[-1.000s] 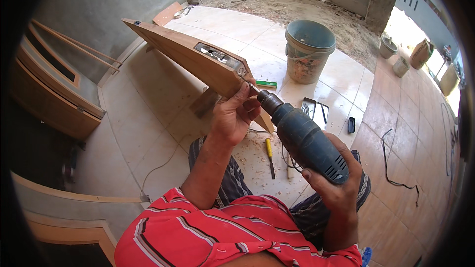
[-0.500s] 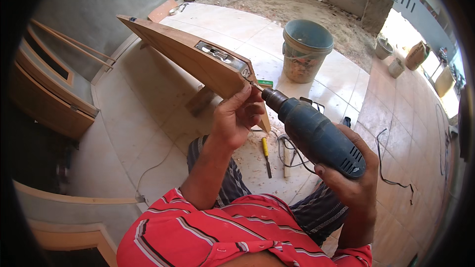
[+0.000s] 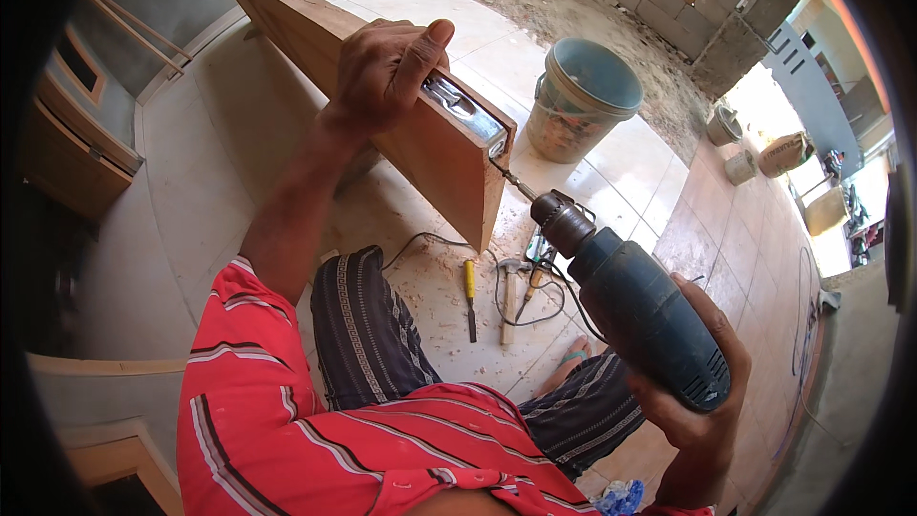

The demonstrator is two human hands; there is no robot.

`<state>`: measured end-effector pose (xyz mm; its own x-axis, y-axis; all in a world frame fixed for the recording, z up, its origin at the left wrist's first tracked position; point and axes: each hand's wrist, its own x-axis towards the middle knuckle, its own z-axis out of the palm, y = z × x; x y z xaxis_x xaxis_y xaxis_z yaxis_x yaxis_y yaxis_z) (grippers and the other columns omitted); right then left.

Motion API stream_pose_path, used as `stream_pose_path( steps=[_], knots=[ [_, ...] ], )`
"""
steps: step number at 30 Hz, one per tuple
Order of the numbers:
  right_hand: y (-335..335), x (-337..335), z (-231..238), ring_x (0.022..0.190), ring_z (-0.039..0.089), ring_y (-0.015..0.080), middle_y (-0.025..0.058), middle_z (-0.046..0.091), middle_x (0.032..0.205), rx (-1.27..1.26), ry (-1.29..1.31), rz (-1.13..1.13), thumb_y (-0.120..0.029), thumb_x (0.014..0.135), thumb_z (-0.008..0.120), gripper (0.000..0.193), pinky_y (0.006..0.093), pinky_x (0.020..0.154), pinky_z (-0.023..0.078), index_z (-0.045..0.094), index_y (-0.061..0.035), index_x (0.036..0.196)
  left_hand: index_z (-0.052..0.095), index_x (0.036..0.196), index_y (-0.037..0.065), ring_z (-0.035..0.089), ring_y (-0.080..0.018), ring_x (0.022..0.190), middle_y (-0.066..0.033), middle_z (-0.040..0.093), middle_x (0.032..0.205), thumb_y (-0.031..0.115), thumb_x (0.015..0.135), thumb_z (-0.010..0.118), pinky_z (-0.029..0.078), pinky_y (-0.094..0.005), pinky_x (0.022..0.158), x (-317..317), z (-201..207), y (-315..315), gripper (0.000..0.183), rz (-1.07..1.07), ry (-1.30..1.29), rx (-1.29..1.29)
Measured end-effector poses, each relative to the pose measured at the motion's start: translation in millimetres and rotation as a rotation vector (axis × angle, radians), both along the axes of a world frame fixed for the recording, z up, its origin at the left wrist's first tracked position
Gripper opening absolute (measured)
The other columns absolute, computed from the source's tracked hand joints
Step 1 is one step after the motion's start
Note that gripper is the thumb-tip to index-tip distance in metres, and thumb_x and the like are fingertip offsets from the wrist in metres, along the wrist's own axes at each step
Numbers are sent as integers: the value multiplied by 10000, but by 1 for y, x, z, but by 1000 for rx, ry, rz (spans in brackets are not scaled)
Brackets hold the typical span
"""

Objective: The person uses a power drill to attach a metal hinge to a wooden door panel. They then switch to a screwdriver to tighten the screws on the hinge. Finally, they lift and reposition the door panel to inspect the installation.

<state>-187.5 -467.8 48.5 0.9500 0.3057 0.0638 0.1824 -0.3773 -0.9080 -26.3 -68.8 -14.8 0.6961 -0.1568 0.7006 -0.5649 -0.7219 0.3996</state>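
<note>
Wooden panel (image 3: 430, 158) propped on edge over pale floor tiles (image 3: 573, 196), its near end angled toward the wearer's knees. A silver metal fitting (image 3: 468, 117) is set into the narrow upper edge, close to the near end.

Left hand (image 3: 384, 76): closed over the upper edge of the panel, just beside the fitting. Fingers are curled down, thumb is raised along the top; part of the fitting is covered by the hand.

Right hand (image 3: 695, 377): wrapped around the rear body of a dark blue power drill (image 3: 650, 315). Trigger finger is hidden. The drill is held tilted, chuck (image 3: 562, 222) uppermost and pointed at the panel's end. The bit (image 3: 516, 182) is brought to the end face, just below the end of the fitting; whether wood is entered or merely touched cannot be told.

Below the panel, wood shavings are scattered on the tiles. A yellow-handled chisel (image 3: 470, 294) and a pale-handled hammer (image 3: 509, 304) are laid side by side, apart. A black cord (image 3: 564, 298) is looped around the hammer. Beyond the panel's near end, a stained bucket (image 3: 583, 110) is stood upright.
</note>
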Motion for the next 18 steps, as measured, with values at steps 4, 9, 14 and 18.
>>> stream_pose_path(
  steps=[4,9,14,18],
  knots=[
    [11,-2,7,1183,709,338,269,667,1344,-91,67,-143,-87,546,779,922,406,1054,552,580,92,1429,687,631,61,621,-283,550,-84,631,572,392,1130,442,492,-404,625,5,-7,-9,647,12,-154,-126],
    [-3,-5,-12,1286,643,388,301,583,1451,-26,-57,-145,-81,544,791,974,459,1097,537,521,54,1470,685,627,52,619,-281,541,-90,634,571,385,1121,472,486,-404,604,7,-6,-10,632,10,-138,-150],
    [-17,-3,-33,1341,598,412,306,533,1502,-37,-189,-9,-81,556,800,1025,486,1127,517,449,3,1515,692,632,46,612,-271,532,-94,631,566,377,1113,506,475,-401,593,8,-8,-12,613,-3,-105,-214],
    [-12,-2,-29,1350,592,408,301,534,1502,-54,-183,-13,-101,567,801,1018,490,1143,501,446,-4,1516,691,631,40,604,-259,527,-92,631,562,373,1112,517,467,-397,588,8,-8,-11,610,-5,-95,-225]
  ],
)
